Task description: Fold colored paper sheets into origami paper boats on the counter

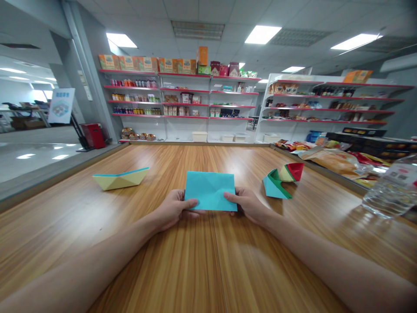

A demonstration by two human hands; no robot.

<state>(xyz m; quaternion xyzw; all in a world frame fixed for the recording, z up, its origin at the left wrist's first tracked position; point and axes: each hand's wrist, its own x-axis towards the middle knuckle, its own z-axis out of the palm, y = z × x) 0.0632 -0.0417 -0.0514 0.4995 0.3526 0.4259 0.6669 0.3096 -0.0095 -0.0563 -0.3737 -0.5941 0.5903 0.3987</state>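
A blue sheet of paper (210, 189), rectangular and faintly creased, is held up over the wooden table between my two hands. My left hand (177, 208) grips its lower left edge, thumb on the front and fingers behind. At the lower right edge, my right hand (249, 204) pinches it the same way. Whether the sheet is folded double I cannot tell. To the left lies a yellow paper boat (122, 180) with a blue inner rim. On the right sits a folded paper piece (276, 184) in blue, green, yellow and red.
A clear plastic bottle (391, 191) stands at the table's right side. Snack bags (335, 161) and dark boxes lie beyond the right edge. Stocked shelves (185, 104) line the back. The wooden tabletop (156, 269) has a raised edge at the left and far sides.
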